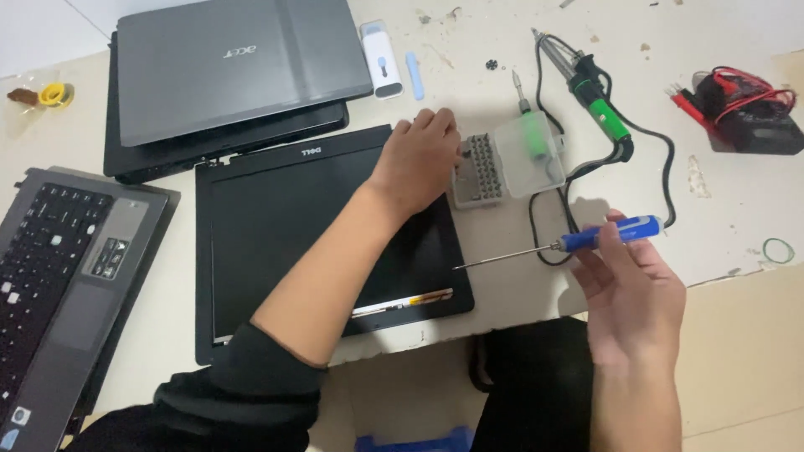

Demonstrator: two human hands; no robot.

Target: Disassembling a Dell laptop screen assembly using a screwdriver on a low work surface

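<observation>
My right hand (632, 293) holds a blue-handled screwdriver (586, 239) level above the tabletop (737, 201), its thin steel shaft pointing left toward the bit case (507, 167), handle pinched lightly between thumb and fingertips. My left hand (419, 159) reaches across the detached laptop screen panel (276, 226), fingertips down on the left end of the bit case; whether that grip has closed on a bit I cannot tell, since the knuckles hide it. To do this well, in my judgement, I should steady the case with the left palm, draw one bit straight up, and keep the driver's tip well clear of the glass. The case is small and grey, rows of bits standing in its left half, a clear lid swung open to its right with a green piece showing through. Behind the case lies a soldering iron (599, 105) with a green grip; left of it, two closed laptops (226, 75) are stacked.
</observation>
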